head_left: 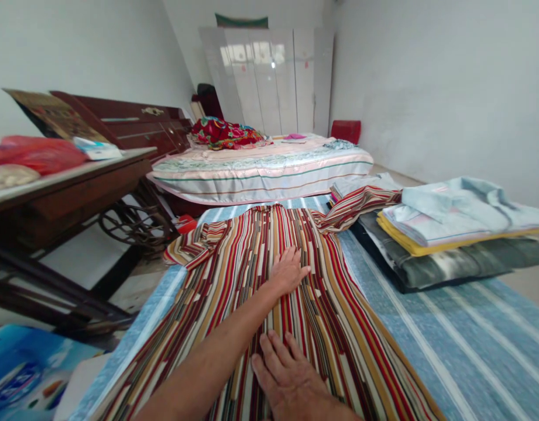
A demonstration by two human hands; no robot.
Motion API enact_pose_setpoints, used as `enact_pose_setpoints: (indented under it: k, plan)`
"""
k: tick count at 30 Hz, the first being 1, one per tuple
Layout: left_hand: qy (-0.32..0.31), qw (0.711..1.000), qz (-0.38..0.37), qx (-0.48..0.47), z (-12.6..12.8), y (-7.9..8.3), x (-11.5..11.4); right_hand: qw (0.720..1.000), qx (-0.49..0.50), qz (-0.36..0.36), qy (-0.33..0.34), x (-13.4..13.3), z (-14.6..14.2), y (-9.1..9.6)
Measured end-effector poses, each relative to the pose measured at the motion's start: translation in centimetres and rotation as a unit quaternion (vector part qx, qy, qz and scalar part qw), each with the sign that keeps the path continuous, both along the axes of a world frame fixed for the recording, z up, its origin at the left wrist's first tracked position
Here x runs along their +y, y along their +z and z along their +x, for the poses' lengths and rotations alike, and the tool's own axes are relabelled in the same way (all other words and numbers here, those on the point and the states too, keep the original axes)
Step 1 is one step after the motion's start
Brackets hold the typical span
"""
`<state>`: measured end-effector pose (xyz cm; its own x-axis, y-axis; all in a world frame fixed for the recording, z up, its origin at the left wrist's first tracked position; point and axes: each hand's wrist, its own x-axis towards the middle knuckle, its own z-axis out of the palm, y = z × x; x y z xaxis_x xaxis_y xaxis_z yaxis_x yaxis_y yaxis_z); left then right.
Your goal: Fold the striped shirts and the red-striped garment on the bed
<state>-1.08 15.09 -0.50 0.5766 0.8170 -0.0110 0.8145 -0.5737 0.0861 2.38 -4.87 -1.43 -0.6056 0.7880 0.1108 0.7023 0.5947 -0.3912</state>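
A long-sleeved dress [234, 298] with red, tan, maroon and white stripes lies spread flat, its collar end pointing away from me. My left hand [288, 270] rests palm down on the middle of its upper part, fingers stretched out. Closer to me, my right hand [291, 371] lies flat on the cloth with its fingers spread. Neither hand grips anything. The right sleeve in view reaches up to a stack of folded clothes, while the left one is bent near the bed's edge. The bottom of the dress runs out of view.
Under the dress is a blue striped sheet [427, 339]. Folded clothes [462, 216] are piled on the right. At left stand a treadle sewing table [76, 193] with a red plastic bag [41, 155] and a blue package [27, 368] below. Behind are another bed [260, 181] and a wardrobe [269, 82].
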Motion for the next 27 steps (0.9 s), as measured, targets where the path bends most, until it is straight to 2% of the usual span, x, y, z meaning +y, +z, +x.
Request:
enact_pose_setpoints:
  k: [4,8,13,15,17,19,22,24,27]
  plan:
    - [-0.025,1.0,-0.004,0.001,0.3,-0.8,-1.4,0.999,0.017,-0.05,0.002,-0.7,0.5,2.4]
    - [-0.021,1.0,-0.021,0.006,0.7,-0.2,-1.8,0.997,0.024,-0.07,-0.004,-0.9,1.0,3.3]
    - [-0.072,0.996,-0.042,-0.003,0.5,1.2,-3.6,0.998,0.031,-0.05,-0.019,-1.6,1.1,3.4]
    - [-0.082,0.996,-0.037,-0.004,-0.3,1.9,-4.5,0.999,0.037,-0.029,-0.025,-2.5,1.6,3.7]
    - [-0.083,0.996,-0.033,-0.001,-1.6,2.5,-5.6,0.997,0.035,0.003,-0.063,-3.6,2.8,3.7]
    - [-0.078,0.996,-0.041,0.001,-3.0,3.1,-7.2,0.989,0.02,0.035,-0.143,-4.8,4.7,3.3]
    - [-0.072,0.995,-0.064,-0.006,-4.8,3.5,-10.7,0.96,-0.009,0.07,-0.269,-5.9,8.2,1.6]
    - [-0.068,0.994,-0.084,-0.004,-5.5,3.3,-13.5,0.945,-0.025,0.094,-0.312,-6.4,10.3,0.2]
    - [-0.086,0.991,-0.099,0.0,-6.0,2.4,-17.1,0.933,-0.058,0.126,-0.332,-6.9,12.4,-1.6]
